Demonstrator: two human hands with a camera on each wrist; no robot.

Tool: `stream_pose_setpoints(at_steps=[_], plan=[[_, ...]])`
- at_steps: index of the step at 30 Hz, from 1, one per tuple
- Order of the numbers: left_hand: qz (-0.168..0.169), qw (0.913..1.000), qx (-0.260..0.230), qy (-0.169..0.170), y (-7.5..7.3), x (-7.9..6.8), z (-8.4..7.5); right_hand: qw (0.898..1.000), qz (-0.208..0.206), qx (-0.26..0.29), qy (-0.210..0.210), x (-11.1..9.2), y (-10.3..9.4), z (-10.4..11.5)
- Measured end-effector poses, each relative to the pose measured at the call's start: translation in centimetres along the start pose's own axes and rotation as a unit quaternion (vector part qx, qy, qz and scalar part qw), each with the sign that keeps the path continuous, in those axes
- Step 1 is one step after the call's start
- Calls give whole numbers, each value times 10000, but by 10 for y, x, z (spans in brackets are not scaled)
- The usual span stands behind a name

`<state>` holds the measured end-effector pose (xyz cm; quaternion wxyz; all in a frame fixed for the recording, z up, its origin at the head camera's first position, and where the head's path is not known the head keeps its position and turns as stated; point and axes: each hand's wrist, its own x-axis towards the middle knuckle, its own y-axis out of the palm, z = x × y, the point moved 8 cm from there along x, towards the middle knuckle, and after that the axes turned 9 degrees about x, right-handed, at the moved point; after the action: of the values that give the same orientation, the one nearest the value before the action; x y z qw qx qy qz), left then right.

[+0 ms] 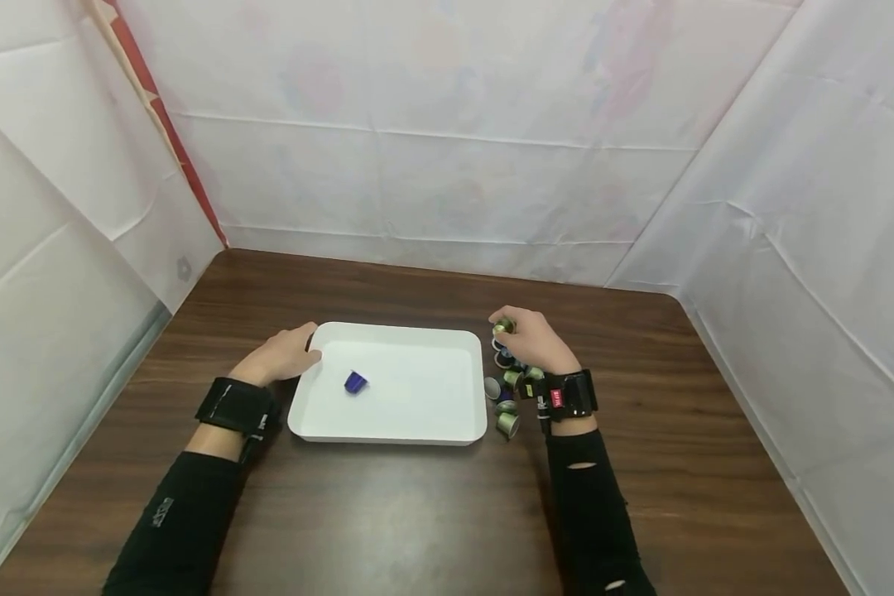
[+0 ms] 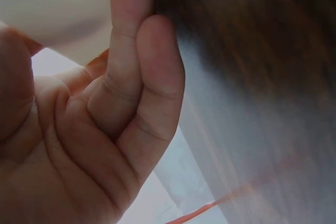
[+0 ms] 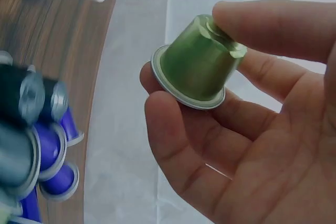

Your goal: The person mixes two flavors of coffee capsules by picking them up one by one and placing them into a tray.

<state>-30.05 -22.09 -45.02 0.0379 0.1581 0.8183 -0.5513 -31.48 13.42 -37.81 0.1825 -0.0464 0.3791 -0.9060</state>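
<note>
Between thumb and fingers, my right hand (image 1: 538,338) pinches a green coffee capsule (image 3: 202,61); its foil rim is toward the fingertips and the thumb presses its narrow end. In the head view that hand is over the far end of a pile of capsules (image 1: 507,425) beside the tray. My left hand (image 1: 286,354) grips the white tray (image 1: 417,389) at its left edge, thumb on the rim; the left wrist view shows the tray (image 2: 58,3) between thumb and fingers. One dark blue capsule (image 1: 355,382) lies inside the tray, left of its middle.
The pile at the tray's right side mixes green, blue, dark and grey capsules; purple-blue ones (image 3: 58,182) show in the right wrist view. A brown wooden table (image 1: 387,513) lies beneath everything. White sheeting (image 1: 432,182) encloses the back and both sides.
</note>
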Motion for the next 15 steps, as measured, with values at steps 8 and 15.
stream_pose_setpoints(at_steps=[8, 15], plan=[[-15, 10000, 26, 38, -2, 3, 0, 9992, 331, 78, -216, 4, 19, 16], [58, 10000, 29, 52, 1, 1, 2, 9973, 583, -140, -419, 2, 37, 35]])
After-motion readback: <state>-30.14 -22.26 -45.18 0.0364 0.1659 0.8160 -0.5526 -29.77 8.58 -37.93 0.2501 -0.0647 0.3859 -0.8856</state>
